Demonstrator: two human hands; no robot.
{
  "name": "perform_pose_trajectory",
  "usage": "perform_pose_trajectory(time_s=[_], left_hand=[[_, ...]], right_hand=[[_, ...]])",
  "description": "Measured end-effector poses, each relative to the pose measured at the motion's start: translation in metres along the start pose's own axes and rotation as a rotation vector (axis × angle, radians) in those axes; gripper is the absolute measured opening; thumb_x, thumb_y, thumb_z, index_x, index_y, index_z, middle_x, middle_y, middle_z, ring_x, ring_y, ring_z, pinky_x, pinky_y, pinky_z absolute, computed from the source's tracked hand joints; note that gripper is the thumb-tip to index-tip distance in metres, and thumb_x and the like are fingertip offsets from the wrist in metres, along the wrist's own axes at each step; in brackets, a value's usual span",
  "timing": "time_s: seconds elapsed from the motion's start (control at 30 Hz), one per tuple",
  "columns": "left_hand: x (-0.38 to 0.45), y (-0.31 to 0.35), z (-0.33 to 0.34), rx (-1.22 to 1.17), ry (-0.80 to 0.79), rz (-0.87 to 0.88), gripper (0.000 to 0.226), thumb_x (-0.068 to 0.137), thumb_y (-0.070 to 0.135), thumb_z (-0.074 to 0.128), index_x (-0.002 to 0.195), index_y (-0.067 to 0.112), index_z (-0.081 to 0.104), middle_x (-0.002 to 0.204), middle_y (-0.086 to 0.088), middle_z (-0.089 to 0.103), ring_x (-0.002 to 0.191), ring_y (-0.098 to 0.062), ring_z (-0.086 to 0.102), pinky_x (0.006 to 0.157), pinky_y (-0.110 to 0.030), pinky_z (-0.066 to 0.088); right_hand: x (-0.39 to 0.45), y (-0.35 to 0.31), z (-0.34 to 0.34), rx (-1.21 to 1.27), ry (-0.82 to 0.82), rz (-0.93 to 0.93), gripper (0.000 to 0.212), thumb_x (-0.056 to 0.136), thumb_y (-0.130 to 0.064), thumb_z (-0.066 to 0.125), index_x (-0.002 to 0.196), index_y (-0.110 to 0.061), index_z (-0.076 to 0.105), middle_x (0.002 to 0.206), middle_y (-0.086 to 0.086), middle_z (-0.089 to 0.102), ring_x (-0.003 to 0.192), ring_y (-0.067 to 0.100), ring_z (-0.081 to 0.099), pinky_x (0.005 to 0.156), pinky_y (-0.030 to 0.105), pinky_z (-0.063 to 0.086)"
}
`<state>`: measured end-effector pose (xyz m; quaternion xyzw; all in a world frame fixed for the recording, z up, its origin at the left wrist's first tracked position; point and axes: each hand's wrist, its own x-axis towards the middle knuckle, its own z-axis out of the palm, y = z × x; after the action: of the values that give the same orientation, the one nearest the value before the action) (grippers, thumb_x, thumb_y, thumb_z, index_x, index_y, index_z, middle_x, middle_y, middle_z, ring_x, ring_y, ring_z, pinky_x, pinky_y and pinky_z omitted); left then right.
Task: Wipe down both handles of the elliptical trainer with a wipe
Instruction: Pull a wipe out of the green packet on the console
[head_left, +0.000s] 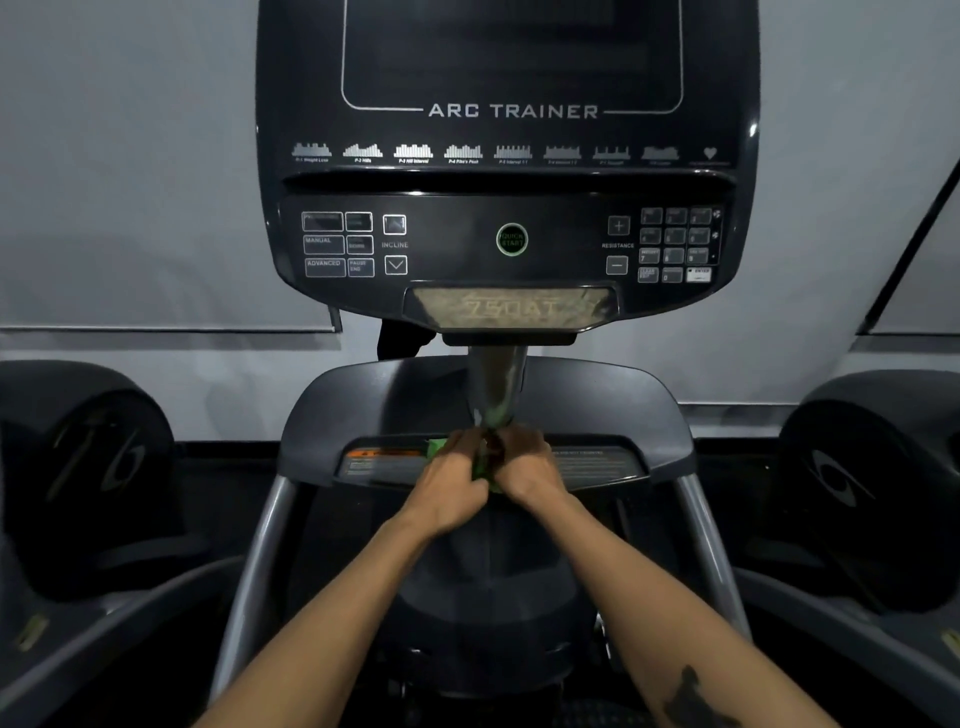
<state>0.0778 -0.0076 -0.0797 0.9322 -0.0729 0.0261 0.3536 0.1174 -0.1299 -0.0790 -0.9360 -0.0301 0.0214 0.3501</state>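
Head view: crumpled green wipe is pinched between left hand and right hand, pressed together at centre below the dark console; grey tubular handles run down either side, equally near.

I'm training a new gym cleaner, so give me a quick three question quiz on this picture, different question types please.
1. True or false: the left hand is wiping a side handle.
2. Multiple choice: the green wipe is held A) at the console keypad, B) between both hands below the console post, C) on the floor.
3. Fill in: the round button at the console's centre reads QUICK ____.

Key: 1 false, both hands, the right hand too, meet at the centre; 2 B; 3 START.
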Motion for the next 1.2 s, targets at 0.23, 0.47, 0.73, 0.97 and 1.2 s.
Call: perform_pose_trajectory(time_s=[0.23, 0.47, 0.73, 0.97, 1.2], left_hand=[[-0.006, 0.0, 0.004, -0.214, 0.158, -0.042, 0.066, 0.082, -0.003, 0.061, 0.138, 0.02, 0.035, 0.104, 0.004, 0.057, 0.082, -0.008, 0.059, 0.06, -0.004, 0.042], [-0.01, -0.003, 0.015, -0.18, 0.152, -0.03, 0.108, 0.083, 0.003, 0.065, 0.161, 0.026, -0.006, 0.133, -0.011, 0.056, 0.083, -0.01, 0.061, 0.062, -0.012, 0.047], [-0.01, -0.009, 0.017, -0.162, 0.17, -0.054, 0.068, 0.083, 0.006, 0.07, 0.143, 0.012, 0.04, 0.128, -0.012, 0.06, 0.118, -0.03, 0.058, 0.086, -0.024, 0.043], [-0.004, -0.002, 0.021, 0.088, -0.043, -0.108, 0.058, 0.088, 0.046, 0.064, 0.138, 0.019, 0.055, 0.135, -0.008, 0.059, 0.122, -0.028, 0.054, 0.106, -0.038, 0.044], [-0.004, 0.011, -0.011, -0.157, -0.078, -0.266, 0.03, 0.093, 0.021, 0.061, 0.122, 0.013, 0.065, 0.124, -0.008, 0.064, 0.115, -0.027, 0.06, 0.086, -0.027, 0.044]], right_hand=[[-0.007, -0.001, 0.0, 0.097, 0.191, 0.139, 0.019, 0.103, -0.024, 0.05, 0.111, -0.015, 0.064, 0.113, 0.014, 0.069, 0.107, 0.039, 0.065, 0.08, 0.035, 0.049], [0.004, -0.005, 0.011, 0.746, 0.255, 0.44, 0.022, 0.094, -0.019, 0.053, 0.076, -0.025, 0.066, 0.097, 0.001, 0.069, 0.093, 0.028, 0.066, 0.088, 0.049, 0.059], [0.012, -0.015, -0.013, 1.389, 0.2, 0.44, 0.022, 0.101, -0.005, 0.054, 0.087, -0.009, 0.07, 0.08, 0.011, 0.07, 0.072, 0.026, 0.065, 0.069, 0.033, 0.058], [-0.007, -0.012, -0.028, 1.449, 0.119, 0.344, 0.019, 0.099, -0.005, 0.055, 0.087, -0.009, 0.07, 0.082, 0.011, 0.072, 0.077, 0.027, 0.066, 0.072, 0.036, 0.054], [-0.038, -0.025, -0.04, 1.486, 0.097, 0.353, 0.025, 0.095, -0.012, 0.048, 0.074, -0.011, 0.063, 0.067, 0.005, 0.068, 0.064, 0.021, 0.064, 0.061, 0.032, 0.051]])
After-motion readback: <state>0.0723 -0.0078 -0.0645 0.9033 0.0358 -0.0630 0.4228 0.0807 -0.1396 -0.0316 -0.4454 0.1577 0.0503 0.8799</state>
